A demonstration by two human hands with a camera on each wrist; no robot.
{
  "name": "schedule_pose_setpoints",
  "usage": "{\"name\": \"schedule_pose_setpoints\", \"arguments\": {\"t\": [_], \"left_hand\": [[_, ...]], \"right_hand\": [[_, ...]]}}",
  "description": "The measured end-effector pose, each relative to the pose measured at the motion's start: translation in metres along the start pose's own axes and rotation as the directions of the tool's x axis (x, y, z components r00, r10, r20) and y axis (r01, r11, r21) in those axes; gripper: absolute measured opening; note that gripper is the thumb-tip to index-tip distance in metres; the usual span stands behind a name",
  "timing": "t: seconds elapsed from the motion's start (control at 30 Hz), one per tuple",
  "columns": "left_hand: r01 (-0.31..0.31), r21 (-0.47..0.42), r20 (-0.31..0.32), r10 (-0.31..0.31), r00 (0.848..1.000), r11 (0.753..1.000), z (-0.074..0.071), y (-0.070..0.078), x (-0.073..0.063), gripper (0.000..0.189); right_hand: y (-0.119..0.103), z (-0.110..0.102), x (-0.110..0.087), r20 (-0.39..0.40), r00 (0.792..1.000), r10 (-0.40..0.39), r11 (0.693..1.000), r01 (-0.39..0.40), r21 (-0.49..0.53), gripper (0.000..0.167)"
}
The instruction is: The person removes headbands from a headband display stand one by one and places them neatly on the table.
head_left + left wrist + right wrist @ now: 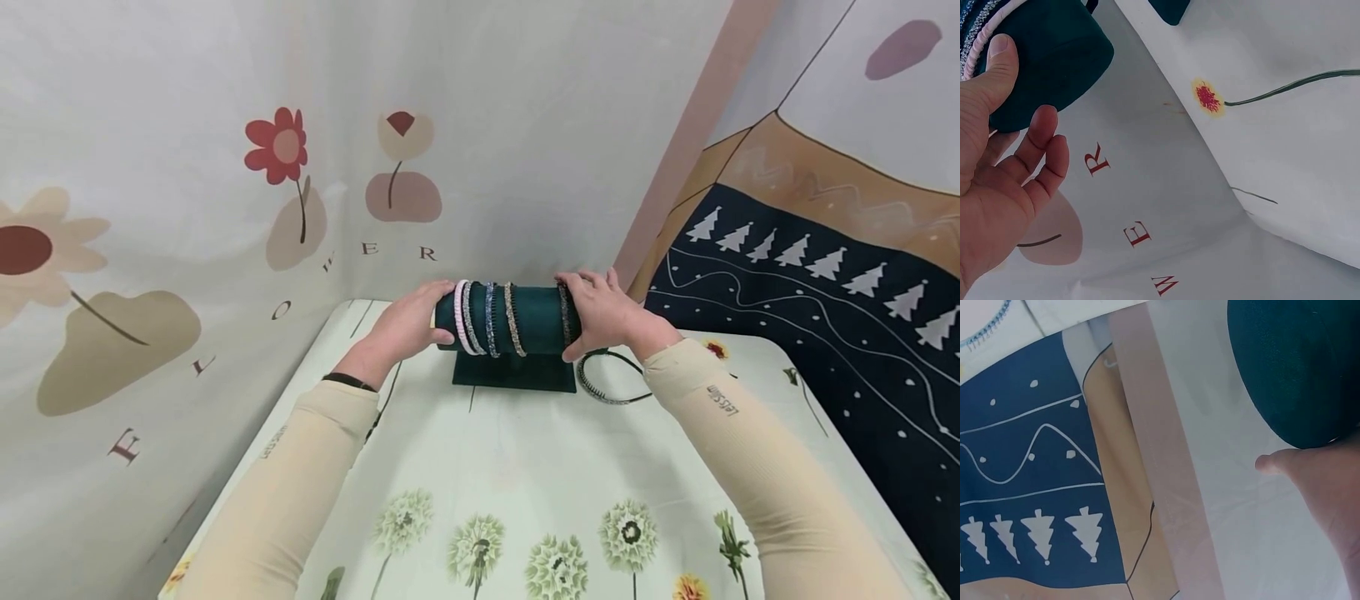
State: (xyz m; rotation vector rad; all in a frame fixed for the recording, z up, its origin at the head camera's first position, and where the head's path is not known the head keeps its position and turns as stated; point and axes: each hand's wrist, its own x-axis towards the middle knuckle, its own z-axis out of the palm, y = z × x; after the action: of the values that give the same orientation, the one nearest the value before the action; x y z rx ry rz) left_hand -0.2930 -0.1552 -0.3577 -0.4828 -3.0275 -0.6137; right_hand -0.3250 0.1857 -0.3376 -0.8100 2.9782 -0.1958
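Note:
A dark green headband display stand (538, 321), a padded roll on a flat base, stands near the back of the table. Several headbands circle it: a pink one (461, 321), a silvery one (470, 321), a blue one (491, 321) and a gold-brown one (513, 321). My left hand (405, 325) holds the roll's left end, thumb in front beside the pink band. At the right end my right hand (606, 315) spans a dark glittery headband (565, 312), fingers on top and thumb below. The right wrist view shows the roll's bare end (1300, 369).
Another dark toothed headband (600, 396) lies on the table right of the stand's base. A flower-printed cloth (465, 450) covers the table. Pale printed curtains (525, 150) hang behind, with a navy tree-patterned one (810, 308) at right.

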Motion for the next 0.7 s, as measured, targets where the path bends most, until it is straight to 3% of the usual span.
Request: {"name": "schedule_pose_setpoints", "arguments": {"t": [0.27, 0.7], "left_hand": [[-0.002, -0.006, -0.001, 0.002, 1.0, 1.0, -0.001, 0.0, 0.0, 0.091], [0.001, -0.016, -0.007, -0.001, 1.0, 1.0, 0.001, -0.001, 0.0, 0.091]], "right_hand": [[0.0, -0.003, -0.002, 0.028, 1.0, 0.006, 0.999, -0.005, -0.054, 0.134], [0.009, -0.01, -0.011, 0.017, 0.998, 0.066, 0.997, -0.065, -0.036, 0.131]]}}
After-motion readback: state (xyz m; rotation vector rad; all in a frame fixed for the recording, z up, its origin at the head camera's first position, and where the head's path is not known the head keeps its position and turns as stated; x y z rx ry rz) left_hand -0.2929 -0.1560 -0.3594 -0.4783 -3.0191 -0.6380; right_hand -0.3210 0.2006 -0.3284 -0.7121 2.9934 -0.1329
